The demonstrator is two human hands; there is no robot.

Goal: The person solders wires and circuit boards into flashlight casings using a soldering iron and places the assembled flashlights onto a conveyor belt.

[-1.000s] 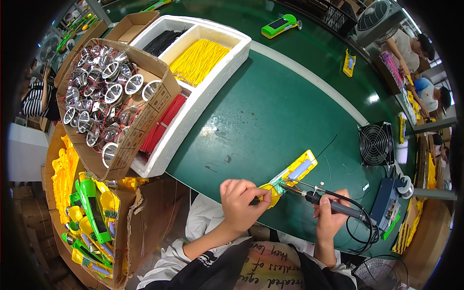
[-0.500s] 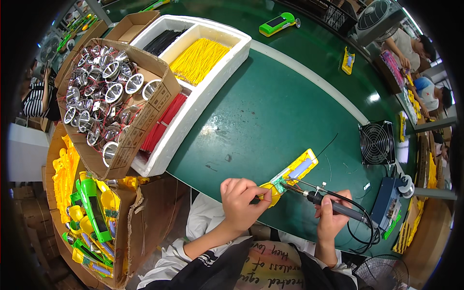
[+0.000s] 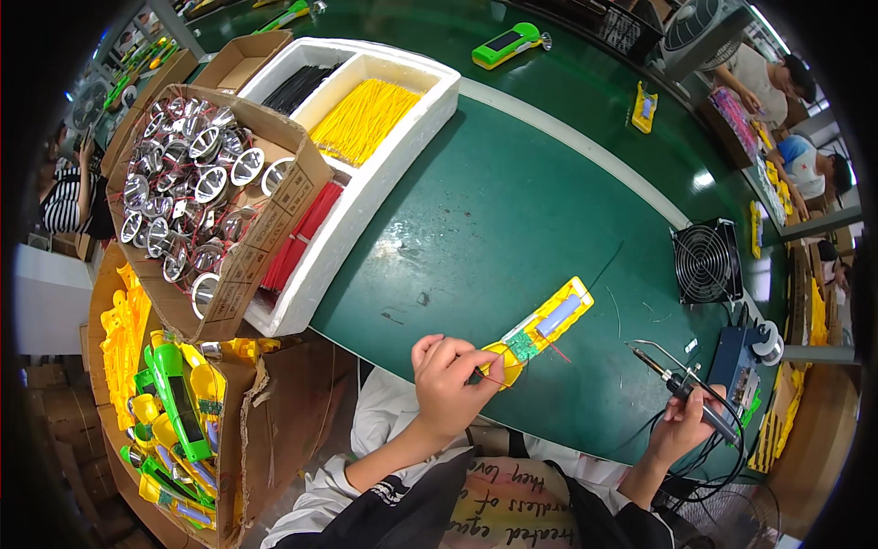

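Observation:
A yellow flashlight housing half (image 3: 577,298) lies slanted on the green bench, with a lilac battery cell (image 3: 559,316) and a small green circuit board (image 3: 522,345) in it. A short red wire (image 3: 559,352) sticks out beside the board. My left hand (image 3: 450,373) is closed in a pinch at the housing's rounded near end; something dark and thin shows at the fingers, too small to name. My right hand (image 3: 684,423) grips a soldering iron (image 3: 678,385) with a curved metal feed tube. Its tip points up-left, well apart from the board.
A carton of silvery reflector cups (image 3: 210,183) rests by a white foam box (image 3: 445,96) of black, yellow and red wires. Below stands a carton of housings (image 3: 174,393). On the right are a black fan (image 3: 706,263), a blue soldering station (image 3: 732,357) and a solder spool (image 3: 768,343).
My right hand has drawn the soldering iron away from the circuit board, to the right and down. The red wire at the board now shows. My left hand stays at the housing's end.

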